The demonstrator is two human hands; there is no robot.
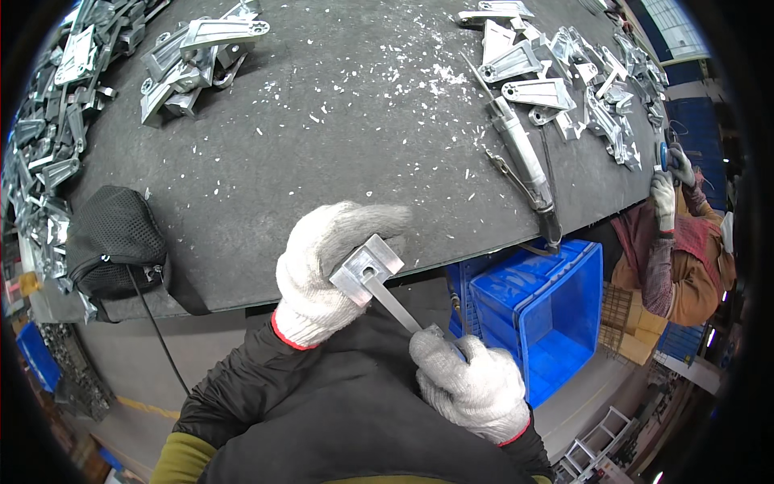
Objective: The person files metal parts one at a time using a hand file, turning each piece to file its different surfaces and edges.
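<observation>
In my gloved left hand (326,266) is a small silver metal casting (367,269) with a square end facing up and a round hole in it. The fingers wrap round its far side, so the rest of the part is hidden. My gloved right hand (472,383) is closed round the near end of a narrow flat file (393,305). The file's far tip touches the casting's face or lies just over it, beside the hole; I cannot tell which. Both hands are in front of the table's near edge, above my dark apron.
The dark table (322,153) carries metal shavings, brackets at back left (201,56) and a bracket heap at right (540,81). A slim powered hand tool (520,149) and black mesh bag (117,242) lie there. A blue bin (528,315) stands below; a co-worker (681,242) works at right.
</observation>
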